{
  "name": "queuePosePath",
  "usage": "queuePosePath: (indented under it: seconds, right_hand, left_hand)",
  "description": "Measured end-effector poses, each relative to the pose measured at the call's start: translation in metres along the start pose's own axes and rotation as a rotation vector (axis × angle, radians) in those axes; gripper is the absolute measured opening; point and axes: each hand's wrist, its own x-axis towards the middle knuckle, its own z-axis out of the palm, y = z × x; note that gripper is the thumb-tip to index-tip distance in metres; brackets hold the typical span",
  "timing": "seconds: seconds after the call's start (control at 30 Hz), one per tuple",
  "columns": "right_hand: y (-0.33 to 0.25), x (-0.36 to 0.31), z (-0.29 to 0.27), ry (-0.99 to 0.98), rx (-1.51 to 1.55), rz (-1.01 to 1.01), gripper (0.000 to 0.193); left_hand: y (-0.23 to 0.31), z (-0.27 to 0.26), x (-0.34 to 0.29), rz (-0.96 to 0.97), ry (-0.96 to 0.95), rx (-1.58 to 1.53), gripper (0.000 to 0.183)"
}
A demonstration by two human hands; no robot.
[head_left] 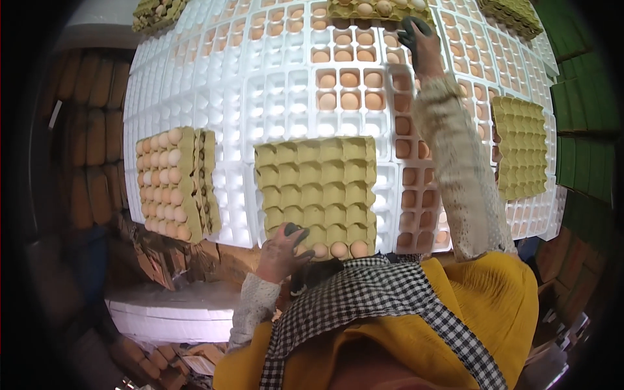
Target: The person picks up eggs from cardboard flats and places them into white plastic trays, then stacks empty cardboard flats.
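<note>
A green-yellow pulp egg tray (315, 172) lies nearest to me, with mostly bare cups and several eggs (338, 250) along its near row. My left hand (281, 252), dark coverings on its fingertips, closes around an egg at that row's left end. Far forward reaches my right hand (419, 47), also with dark fingertips, its fingers apart and nothing visible in them. It is beside another pulp tray with eggs (383, 9) and above white plastic trays holding brown eggs (349, 79). My right forearm hides some of the cups.
Stacked pulp trays of eggs (162, 182) stand at left. Another pulp tray (522, 148) is at right, with more at the far corners. White trays with unfilled cups (279, 91) spread leftward. Brown stacks (91, 136) and green crates (578, 97) flank the table.
</note>
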Motion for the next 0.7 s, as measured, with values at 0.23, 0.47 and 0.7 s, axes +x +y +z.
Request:
queuePosePath:
  seconds: [0.23, 0.47, 0.7]
  right_hand:
    - [-0.045, -0.228, -0.019, -0.217, -0.308, 0.276, 0.031]
    - [-0.090, -0.406, 0.035, -0.655, -1.203, 0.038, 0.040]
    - [-0.069, -0.459, 0.012, -0.401, -0.987, 0.119, 0.052]
  left_hand:
    - [-0.020, 0.023, 0.001, 0.361, -0.151, 0.495, 0.049]
    - [-0.011, 0.039, 0.002, 0.385, -0.263, 0.730, 0.043]
    - [-0.066, -0.016, 0.021, 0.154, -0.299, -0.579, 0.042]
